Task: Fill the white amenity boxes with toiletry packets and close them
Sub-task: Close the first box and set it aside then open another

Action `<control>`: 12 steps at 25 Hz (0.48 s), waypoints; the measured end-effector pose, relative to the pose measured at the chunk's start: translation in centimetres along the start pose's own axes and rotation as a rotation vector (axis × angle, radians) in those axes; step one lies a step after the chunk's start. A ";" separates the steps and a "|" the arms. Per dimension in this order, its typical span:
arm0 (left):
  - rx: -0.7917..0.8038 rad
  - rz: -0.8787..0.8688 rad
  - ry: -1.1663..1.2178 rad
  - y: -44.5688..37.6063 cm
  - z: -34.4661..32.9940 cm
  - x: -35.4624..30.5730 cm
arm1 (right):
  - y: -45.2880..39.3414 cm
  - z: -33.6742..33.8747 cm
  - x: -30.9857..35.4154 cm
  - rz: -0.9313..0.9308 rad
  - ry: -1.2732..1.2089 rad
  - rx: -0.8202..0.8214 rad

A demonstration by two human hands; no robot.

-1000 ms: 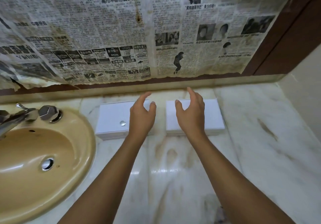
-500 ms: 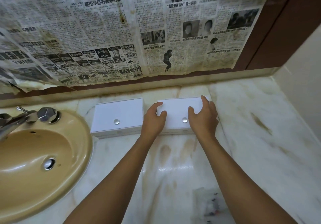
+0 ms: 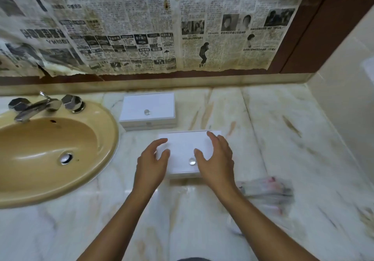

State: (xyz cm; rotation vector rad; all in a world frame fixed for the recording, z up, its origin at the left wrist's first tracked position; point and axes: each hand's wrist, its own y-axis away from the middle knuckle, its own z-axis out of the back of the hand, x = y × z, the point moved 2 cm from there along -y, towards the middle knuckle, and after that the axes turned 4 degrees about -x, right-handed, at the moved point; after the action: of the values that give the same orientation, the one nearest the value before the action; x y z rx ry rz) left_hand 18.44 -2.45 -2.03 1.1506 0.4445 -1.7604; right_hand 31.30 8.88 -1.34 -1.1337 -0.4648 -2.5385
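Observation:
Two closed white amenity boxes with small clear knobs sit on the marble counter. One box stands at the back beside the sink. The nearer box lies in front of me, held at both ends. My left hand grips its left end, fingers round the edge and thumb on the lid. At the right end, my right hand has its fingers over the far corner and its thumb near the knob. Blurred toiletry packets in clear wrap lie on the counter to the right of my right wrist.
A tan oval sink with a chrome tap fills the left side. Old newspaper covers the wall behind, and a pale side wall bounds the counter on the right. Bare marble stretches to the right.
Both hands took hold of the right-hand box at the back and drew it toward me, away from the other box. The packets have come into view.

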 end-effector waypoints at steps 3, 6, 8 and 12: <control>-0.062 0.050 0.034 2.6 2.6 2.3 | 3.6 -1.5 -0.1 0.043 -0.005 0.088; -0.089 0.081 0.059 4.2 4.1 4.3 | 6.0 -2.5 -0.6 0.068 -0.010 0.158; -0.095 0.094 0.059 5.1 4.4 5.3 | 7.0 -2.8 -1.0 0.074 -0.001 0.192; -0.082 0.115 0.056 6.4 4.4 6.8 | 8.1 -3.4 -1.8 0.106 0.027 0.193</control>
State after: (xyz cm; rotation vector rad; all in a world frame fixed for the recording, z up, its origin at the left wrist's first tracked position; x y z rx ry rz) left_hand 20.99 -12.11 -4.43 1.1468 0.4703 -1.6003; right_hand 33.59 0.46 -3.49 -1.0237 -0.6113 -2.3574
